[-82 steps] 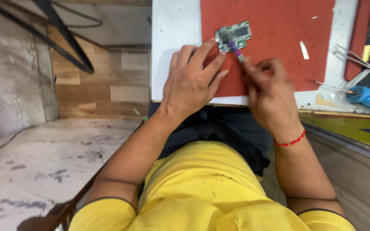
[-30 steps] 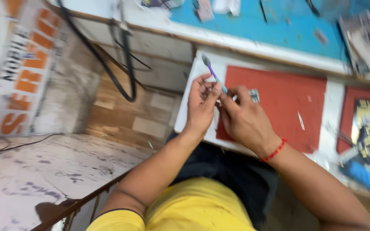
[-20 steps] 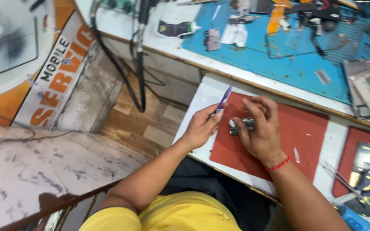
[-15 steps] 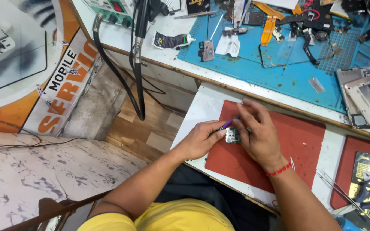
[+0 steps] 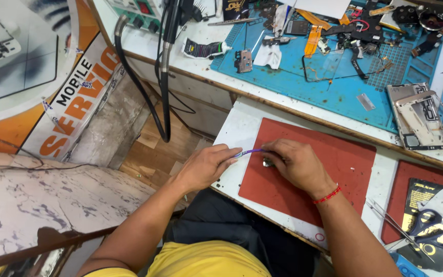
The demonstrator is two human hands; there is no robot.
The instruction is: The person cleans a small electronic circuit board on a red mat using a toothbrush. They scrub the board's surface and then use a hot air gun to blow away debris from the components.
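Holding a thin purple-handled tool (image 5: 247, 152) at mid-frame, left hand (image 5: 205, 166) pinches its near end with fingers closed tight, tool lying nearly flat and pointing right toward the other hand. Right hand (image 5: 297, 165) curls down over a small metallic component (image 5: 268, 162) on the red rectangular work mat (image 5: 344, 169), fingers narrow and pressing on it; only a sliver of the part shows under the fingertips, so cannot tell what kind of part it is. Tool's far end disappears under the right fingers, so contact point is hidden.

Progress, judging from layout: part is placed and pinned on the mat, tool is brought in to it, work on the part looks mid-way, nothing visibly separated or set aside beside it on the mat.

Around: white tabletop (image 5: 242, 123) under the mat, blue silicone repair mat (image 5: 334, 77) upper centre with loose phone parts, a bare grey phone frame (image 5: 416, 115) upper right, blue-handled scissors (image 5: 426, 233) lower right on a second red mat, black cable (image 5: 134, 77) hanging at upper left.
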